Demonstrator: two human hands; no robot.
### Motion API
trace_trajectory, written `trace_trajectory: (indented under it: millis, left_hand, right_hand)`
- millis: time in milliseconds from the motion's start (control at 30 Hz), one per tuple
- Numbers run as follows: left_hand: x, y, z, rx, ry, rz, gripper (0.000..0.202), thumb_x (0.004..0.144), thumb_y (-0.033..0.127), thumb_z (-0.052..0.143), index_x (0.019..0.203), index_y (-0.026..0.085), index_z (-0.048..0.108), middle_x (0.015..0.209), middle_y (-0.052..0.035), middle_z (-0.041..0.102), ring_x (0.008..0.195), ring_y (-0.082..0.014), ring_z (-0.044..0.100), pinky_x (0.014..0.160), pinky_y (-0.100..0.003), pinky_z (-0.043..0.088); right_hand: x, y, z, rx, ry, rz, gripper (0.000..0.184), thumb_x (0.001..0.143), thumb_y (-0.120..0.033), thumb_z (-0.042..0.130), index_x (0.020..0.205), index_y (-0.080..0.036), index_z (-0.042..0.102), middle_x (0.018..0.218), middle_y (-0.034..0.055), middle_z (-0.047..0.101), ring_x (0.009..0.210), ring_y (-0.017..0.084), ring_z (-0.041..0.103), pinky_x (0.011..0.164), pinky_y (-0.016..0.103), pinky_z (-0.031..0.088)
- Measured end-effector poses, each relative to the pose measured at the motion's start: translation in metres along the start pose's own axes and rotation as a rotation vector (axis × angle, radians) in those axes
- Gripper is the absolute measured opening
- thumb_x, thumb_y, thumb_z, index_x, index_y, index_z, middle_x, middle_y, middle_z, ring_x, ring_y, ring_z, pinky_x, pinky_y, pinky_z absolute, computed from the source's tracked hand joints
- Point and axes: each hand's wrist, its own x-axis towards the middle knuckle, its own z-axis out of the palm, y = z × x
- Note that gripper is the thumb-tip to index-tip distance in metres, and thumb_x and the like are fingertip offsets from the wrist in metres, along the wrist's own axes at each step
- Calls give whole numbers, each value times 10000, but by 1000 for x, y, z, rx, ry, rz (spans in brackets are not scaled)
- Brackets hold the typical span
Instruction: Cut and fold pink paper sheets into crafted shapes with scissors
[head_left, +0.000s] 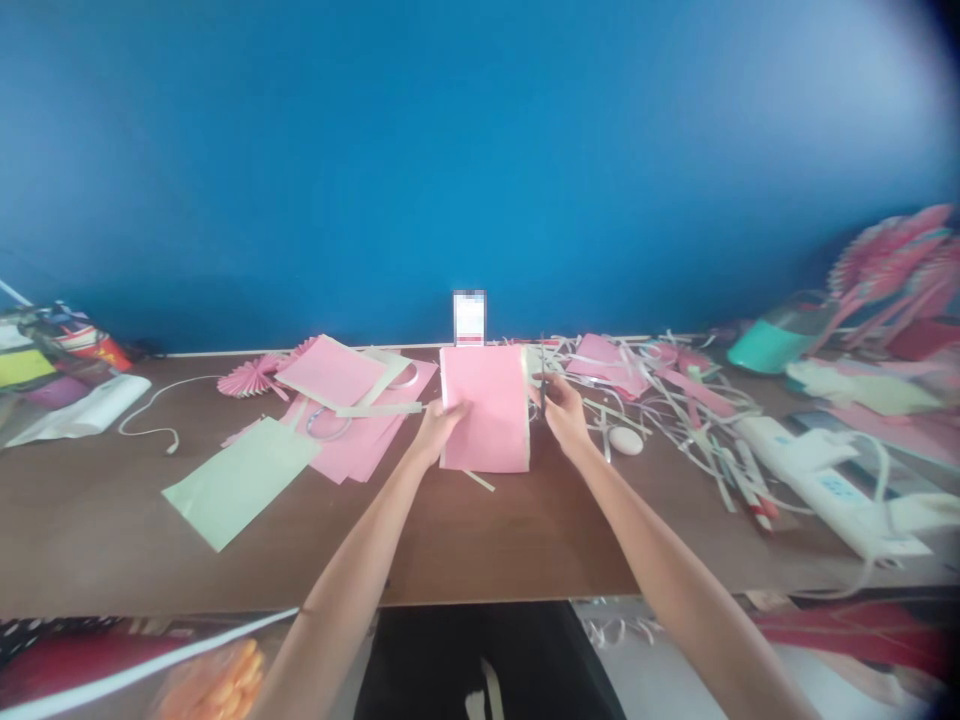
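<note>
In the middle of the head view, a pink sheet of paper (487, 415) is held up above the table, a pale strip showing along its right edge. My left hand (441, 425) grips its left side, thumb over the front. At the right edge, my right hand (561, 408) is closed around dark scissors (544, 385), whose blades point upward beside the paper. Whether the blades touch the sheet I cannot tell. A thin cut strip (480, 481) lies on the table just below the paper.
Pink sheets (337, 372) and a pale green sheet (241, 483) lie to the left, near a pink paper fan (251, 377). A phone (470, 318) stands at the back. On the right are tangled paper strips (682, 400), a white oval object (626, 440) and a power strip (825, 490).
</note>
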Motion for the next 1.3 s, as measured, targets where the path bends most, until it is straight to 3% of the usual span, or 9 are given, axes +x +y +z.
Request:
trace_trajectory:
  millis: [333, 1033, 1300]
  left_hand:
    - [1, -2, 0, 21, -15, -4, 452, 720, 502, 687, 982, 133, 690, 1022, -130, 702, 942, -302, 657, 844, -424, 495]
    - [-1, -2, 1, 46, 11, -12, 489, 720, 504, 685, 1040, 134, 681, 1029, -130, 699, 988, -311, 638, 844, -418, 490]
    - [0, -1, 1, -1, 10, -7, 472, 703, 515, 696, 1000, 148, 690, 1029, -120, 701, 966, -307, 648, 842, -429, 498]
  right_hand:
    - [1, 6, 4, -1, -154, -71, 347, 708, -395, 697, 975, -180, 644, 712, -7, 590, 621, 129, 513, 554, 242, 412]
    - [2, 19, 8, -28, -126, -132, 325, 742, -362, 667, 1011, -180, 651, 672, -3, 604, 632, 165, 563, 572, 268, 453]
    - [0, 13, 9, -2, -104, -117, 367, 735, -388, 672, 1042, -195, 619, 726, -3, 594, 662, 147, 546, 560, 245, 445]
